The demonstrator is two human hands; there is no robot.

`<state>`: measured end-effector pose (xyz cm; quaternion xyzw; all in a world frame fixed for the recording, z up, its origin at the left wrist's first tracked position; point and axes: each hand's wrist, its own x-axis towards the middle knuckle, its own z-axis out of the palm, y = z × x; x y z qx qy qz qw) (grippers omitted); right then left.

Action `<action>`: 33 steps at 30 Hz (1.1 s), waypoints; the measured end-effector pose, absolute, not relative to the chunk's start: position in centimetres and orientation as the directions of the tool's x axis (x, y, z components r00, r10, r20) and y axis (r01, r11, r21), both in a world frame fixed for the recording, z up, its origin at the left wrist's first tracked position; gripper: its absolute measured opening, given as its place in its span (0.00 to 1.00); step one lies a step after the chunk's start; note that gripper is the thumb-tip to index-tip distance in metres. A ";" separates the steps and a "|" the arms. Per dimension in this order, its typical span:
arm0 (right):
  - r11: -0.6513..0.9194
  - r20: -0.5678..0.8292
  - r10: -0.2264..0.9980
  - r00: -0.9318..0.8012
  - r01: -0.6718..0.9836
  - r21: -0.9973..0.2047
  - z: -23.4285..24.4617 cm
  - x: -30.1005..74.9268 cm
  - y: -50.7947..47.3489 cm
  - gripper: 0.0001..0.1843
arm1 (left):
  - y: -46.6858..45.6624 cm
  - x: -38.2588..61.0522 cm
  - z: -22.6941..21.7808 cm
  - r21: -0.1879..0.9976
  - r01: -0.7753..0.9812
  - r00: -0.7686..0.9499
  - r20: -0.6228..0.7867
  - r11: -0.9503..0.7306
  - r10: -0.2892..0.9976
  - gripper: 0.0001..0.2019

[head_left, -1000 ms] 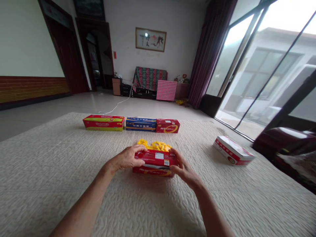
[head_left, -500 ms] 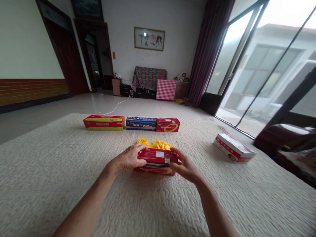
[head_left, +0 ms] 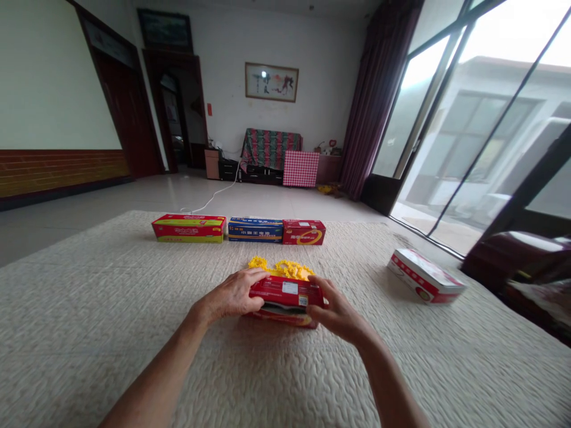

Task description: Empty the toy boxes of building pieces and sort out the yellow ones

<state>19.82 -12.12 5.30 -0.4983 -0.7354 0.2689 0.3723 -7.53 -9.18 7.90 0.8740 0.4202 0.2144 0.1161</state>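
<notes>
"What's the grip like?"

"Both hands are on it. The left hand (head_left: 229,294) lies with its fingers spread across the near left end of a red carton (head_left: 285,292), and the right hand (head_left: 336,315) curls around the right end, its fingertips (head_left: 322,284) against the side. Neither is pinching; the carton sits between them, pressed from both sides."

"And the carton itself?"

"It's low on a quilted cream cover (head_left: 89,351), right in front of the person. A dark gap shows between its upper part and a lower red part, but the hands hide how they join."

"Anything in the way?"

"At 12 o'clock, touching the far edge, there's a heap of crinkly yellow material (head_left: 281,268). Farther out at 12, well apart, stand a red-and-yellow box (head_left: 188,229), a blue box (head_left: 255,230) and a small red box (head_left: 304,232), side by side. At 2 o'clock, a white-and-red box (head_left: 426,276) lies alone."
</notes>
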 end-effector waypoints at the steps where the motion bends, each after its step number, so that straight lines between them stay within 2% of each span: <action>1: 0.343 0.274 0.939 -0.206 0.547 -0.764 5.3 19.7 -12.1 0.31 | -9.1 -7.6 8.0 0.392 0.684 0.550 0.276 -0.615 0.788 0.29; 4: 0.364 0.322 0.930 -0.180 0.590 -0.721 5.5 19.1 -12.2 0.28 | -8.9 -7.7 8.0 0.429 0.688 0.529 0.253 -0.584 0.810 0.27; 11: 0.542 0.477 0.831 -0.287 0.609 -0.579 5.6 19.3 -12.4 0.21 | -8.6 -8.0 7.9 0.497 0.664 0.532 0.211 -0.559 0.820 0.28; 17: 0.574 0.512 0.803 -0.304 0.623 -0.531 5.0 19.8 -12.0 0.18 | -8.5 -8.1 7.5 0.515 0.669 0.517 0.194 -0.535 0.834 0.27; 25: 0.423 0.466 0.880 -0.096 0.605 -0.674 4.2 19.5 -11.5 0.18 | -8.5 -8.2 7.4 0.545 0.633 0.524 0.220 -0.549 0.823 0.25; 29: 0.375 0.449 0.894 -0.005 0.557 -0.741 3.8 19.3 -11.1 0.21 | -8.3 -7.9 6.8 0.621 0.613 0.446 0.239 -0.489 0.863 0.27; 33: 0.360 0.467 0.882 0.063 0.550 -0.754 3.1 19.2 -10.7 0.23 | -8.1 -7.6 6.4 0.719 0.544 0.402 0.230 -0.433 0.886 0.29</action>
